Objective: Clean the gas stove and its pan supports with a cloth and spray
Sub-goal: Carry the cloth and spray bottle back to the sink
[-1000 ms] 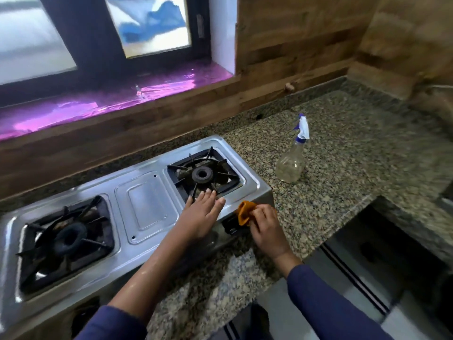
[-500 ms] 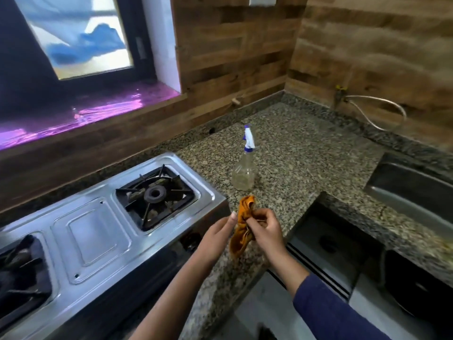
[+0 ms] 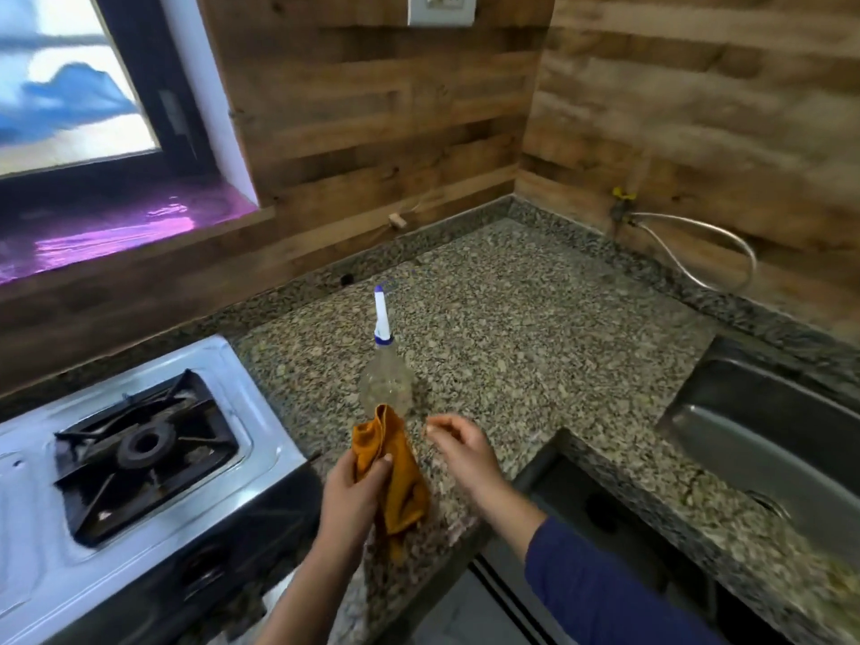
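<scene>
Gripping the cloth (image 3: 398, 463), left hand (image 3: 354, 494) hangs beside loosely curled right hand (image 3: 466, 451).

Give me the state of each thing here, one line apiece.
Left hand: grips the orange cloth.
Right hand: holds nothing, fingers loosely curled.
Orange cloth: crumpled, hanging over the counter edge.
Spray bottle: upright on the counter, no hand on it.
Burner: unlit.
Pan support: seated over the burner.
</scene>
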A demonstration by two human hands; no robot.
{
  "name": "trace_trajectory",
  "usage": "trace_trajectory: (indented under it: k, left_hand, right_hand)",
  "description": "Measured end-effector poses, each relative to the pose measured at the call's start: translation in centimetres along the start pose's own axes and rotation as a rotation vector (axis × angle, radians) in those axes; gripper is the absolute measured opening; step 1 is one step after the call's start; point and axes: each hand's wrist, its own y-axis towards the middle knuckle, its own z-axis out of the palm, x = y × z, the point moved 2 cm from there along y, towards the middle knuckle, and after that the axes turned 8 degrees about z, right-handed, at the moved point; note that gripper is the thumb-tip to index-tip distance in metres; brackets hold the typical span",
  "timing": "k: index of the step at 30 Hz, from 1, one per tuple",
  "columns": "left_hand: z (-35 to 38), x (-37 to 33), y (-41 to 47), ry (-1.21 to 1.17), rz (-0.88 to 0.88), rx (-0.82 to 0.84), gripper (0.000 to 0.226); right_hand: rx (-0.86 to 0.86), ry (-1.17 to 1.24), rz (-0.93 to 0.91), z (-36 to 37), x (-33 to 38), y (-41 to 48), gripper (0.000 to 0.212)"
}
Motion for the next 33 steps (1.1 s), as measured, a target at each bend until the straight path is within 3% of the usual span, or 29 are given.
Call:
trace_trajectory:
  k: [6, 9, 10, 13, 19, 22, 26, 33]
  left_hand:
    - [-1.0, -2.2, 1.3, -0.031, -0.021, -0.055, 0.015]
    - [-1.7, -2.9, 2.4, -0.077, -0.013, -0.023, 0.019]
    - [-2.1, -3.3, 2.9, -0.091, -0.010, 0.001, 0.020]
    - [-3.1, -3.3, 4.4, -0.107, -0.016, 0.010, 0.025]
    - [-3.0, -2.8, 6.8, -0.114, -0.049, 0.097, 0.036]
    - [-1.1, -2.9, 7.8, -0.105, -0.082, 0.229, 0.048]
    - [3.7, -2.5, 8.8, -0.108, -0.136, 0.402, 0.059]
    - [21.9, 1.2, 6.3, 0.058, -0.241, 0.811, 0.064]
  right_hand:
    - [-0.028, -0.180, -0.003, 1.8, 6.1, 7.9, 0.091]
    - [-0.019, -0.216, -0.077, 4.1, 9.1, 11.4, 0.111]
    - [0.008, -0.250, -0.107, 4.9, 9.7, 12.4, 0.107]
    - [0.125, -0.282, -0.193, 6.7, 10.4, 13.6, 0.067]
    - [0.122, -0.086, -0.190, 6.1, 8.0, 13.3, 0.043]
    - [-0.066, 0.081, -0.211, 3.2, 6.5, 11.4, 0.025]
    - [-0.314, 0.223, -0.222, -4.0, 4.9, 7.4, 0.023]
    - [-0.819, 0.322, -0.203, -21.8, -1.8, -3.0, 0.025]
